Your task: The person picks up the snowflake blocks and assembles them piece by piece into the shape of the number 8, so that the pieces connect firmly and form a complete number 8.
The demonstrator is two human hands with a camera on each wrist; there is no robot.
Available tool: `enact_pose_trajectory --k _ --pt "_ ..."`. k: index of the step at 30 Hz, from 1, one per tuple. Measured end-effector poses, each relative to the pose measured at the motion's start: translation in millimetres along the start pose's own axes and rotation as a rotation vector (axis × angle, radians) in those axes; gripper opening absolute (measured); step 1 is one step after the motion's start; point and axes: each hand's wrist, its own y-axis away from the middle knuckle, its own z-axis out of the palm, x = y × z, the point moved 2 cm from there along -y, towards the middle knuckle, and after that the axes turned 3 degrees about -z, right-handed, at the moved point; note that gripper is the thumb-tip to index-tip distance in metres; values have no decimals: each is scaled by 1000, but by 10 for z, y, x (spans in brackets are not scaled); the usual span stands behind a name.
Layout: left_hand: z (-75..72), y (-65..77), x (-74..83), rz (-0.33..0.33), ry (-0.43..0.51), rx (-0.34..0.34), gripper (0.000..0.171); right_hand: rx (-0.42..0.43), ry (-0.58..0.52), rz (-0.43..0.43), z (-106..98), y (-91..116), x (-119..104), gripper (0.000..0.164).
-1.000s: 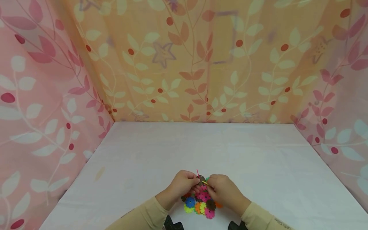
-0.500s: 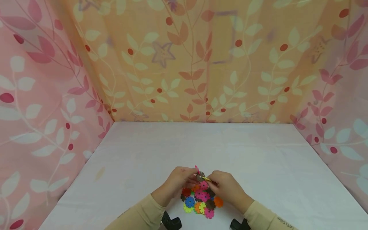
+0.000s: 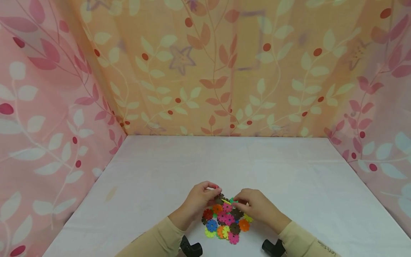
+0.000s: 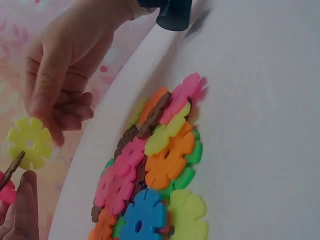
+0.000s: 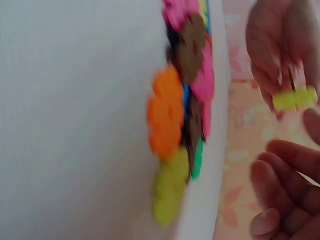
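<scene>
"What's over on the left?"

"A leafy pink curtain [image 3: 41, 146] first, then my left hand [image 3: 199, 200]. Its fingers pinch some flower-shaped discs, up above the white table [image 3: 160, 171]."

"Which ones?"

"A pink disc [image 4: 7, 194] and a brown disc [image 4: 11, 169], with a yellow disc [image 4: 39, 137] set crosswise on the brown one. My fingers partly hide the pink one, so I can't tell how it joins."

"And in the middle?"

"A pile of discs on the table, between my forearms and just below the hands. From the left there's a red disc [image 3: 208, 214], a blue disc [image 3: 212, 225], several pink and brown ones, then an orange disc [image 3: 244, 225]."

"What's your other hand doing?"

"My right hand [image 3: 259, 205] is just beside the yellow disc, fingers loosely bent around nothing. From the right wrist, a gap shows between them. Near that wrist is a black fitting [image 3: 273, 247]."
</scene>
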Motion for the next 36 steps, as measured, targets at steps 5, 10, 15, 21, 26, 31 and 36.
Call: enact_pose_trajectory --k 5,10,15,21,26,31,36 --pt "-35 -3 -3 -10 -19 -1 34 -100 -36 101 -119 28 200 7" --pt "-53 16 14 -20 -16 -23 36 -200 -89 175 -132 77 324 4" --pt "-34 9 -21 -39 -7 -51 36 -279 -131 194 -94 125 374 18" --pt "16 9 -73 -77 -8 -78 29 -300 -114 195 -49 146 373 29" --pt "25 19 -58 -75 -13 -83 28 -293 -150 222 -59 123 348 20" --pt "39 29 -67 -69 -39 -92 27 -233 -259 234 -116 50 296 6" --pt "65 41 -66 -63 -104 -93 28 -155 -415 254 -162 -74 199 9"
